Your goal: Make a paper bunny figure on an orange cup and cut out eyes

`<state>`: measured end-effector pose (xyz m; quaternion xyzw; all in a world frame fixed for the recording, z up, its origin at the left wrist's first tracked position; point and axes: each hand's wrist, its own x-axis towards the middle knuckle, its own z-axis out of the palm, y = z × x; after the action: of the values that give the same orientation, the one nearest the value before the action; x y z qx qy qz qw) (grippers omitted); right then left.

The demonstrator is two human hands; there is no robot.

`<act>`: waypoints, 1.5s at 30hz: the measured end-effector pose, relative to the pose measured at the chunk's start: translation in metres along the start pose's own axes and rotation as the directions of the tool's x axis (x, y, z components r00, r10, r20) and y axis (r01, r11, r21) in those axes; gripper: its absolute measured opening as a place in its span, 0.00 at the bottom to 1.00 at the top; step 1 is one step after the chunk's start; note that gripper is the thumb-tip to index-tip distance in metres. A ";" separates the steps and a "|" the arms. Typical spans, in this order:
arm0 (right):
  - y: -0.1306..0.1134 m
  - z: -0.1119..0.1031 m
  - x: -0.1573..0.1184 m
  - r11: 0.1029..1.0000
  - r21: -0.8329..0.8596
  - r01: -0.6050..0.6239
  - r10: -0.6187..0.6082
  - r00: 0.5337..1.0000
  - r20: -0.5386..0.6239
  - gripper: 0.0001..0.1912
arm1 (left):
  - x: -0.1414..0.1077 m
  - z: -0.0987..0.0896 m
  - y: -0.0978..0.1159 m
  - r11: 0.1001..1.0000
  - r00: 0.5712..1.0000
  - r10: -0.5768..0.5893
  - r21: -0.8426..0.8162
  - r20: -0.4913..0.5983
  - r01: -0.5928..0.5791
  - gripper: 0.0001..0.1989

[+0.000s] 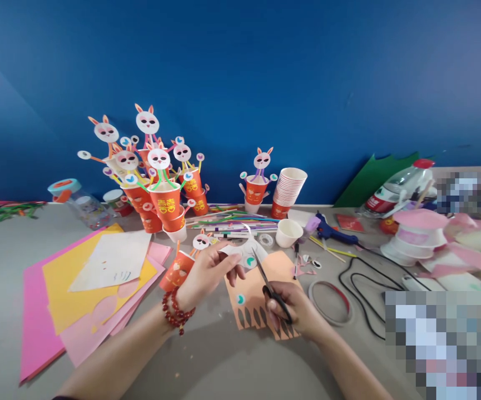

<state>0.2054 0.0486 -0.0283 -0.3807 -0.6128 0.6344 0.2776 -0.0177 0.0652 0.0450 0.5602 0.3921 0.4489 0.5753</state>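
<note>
My left hand (215, 270) is closed on a piece of white paper (232, 250) that carries a teal round mark. A cut strip of that paper curls up at its far side. In my right hand (292, 308) is a pair of black-handled scissors (277, 298), its blades at the right edge of the white paper. Below both hands an orange sheet (240, 280) lies on the table, with leaf-shaped cutouts along its near edge and a small round teal-marked disc (241, 299) on it. Beside my left wrist a red paper cup (178, 270) with a rabbit face leans over.
Several rabbit-faced red cups (165, 197) stand at the back left, and stacked cups (290, 189) at the back. Coloured paper sheets (35, 311) lie left. A tape roll (311, 303), a blue glue gun (336, 236) and its black cord are on the right.
</note>
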 end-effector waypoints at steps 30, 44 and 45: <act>-0.002 0.002 -0.001 1.000 -0.001 -0.012 0.012 1.000 0.028 0.29 | -0.002 -0.005 -0.002 0.986 0.993 -0.106 0.134 0.053 0.098 0.12; -0.004 0.001 -0.001 0.996 -0.080 0.028 -0.026 0.999 0.028 0.30 | 0.000 -0.006 0.001 0.990 0.993 -0.103 0.107 0.065 0.096 0.14; -0.004 0.001 -0.001 0.996 -0.084 0.024 -0.022 0.999 0.027 0.30 | 0.000 -0.006 0.003 0.989 0.992 -0.102 0.111 0.072 0.094 0.14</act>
<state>0.2045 0.0479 -0.0242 -0.3766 -0.6470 0.6096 0.2607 -0.0238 0.0665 0.0475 0.5874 0.4201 0.3760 0.5806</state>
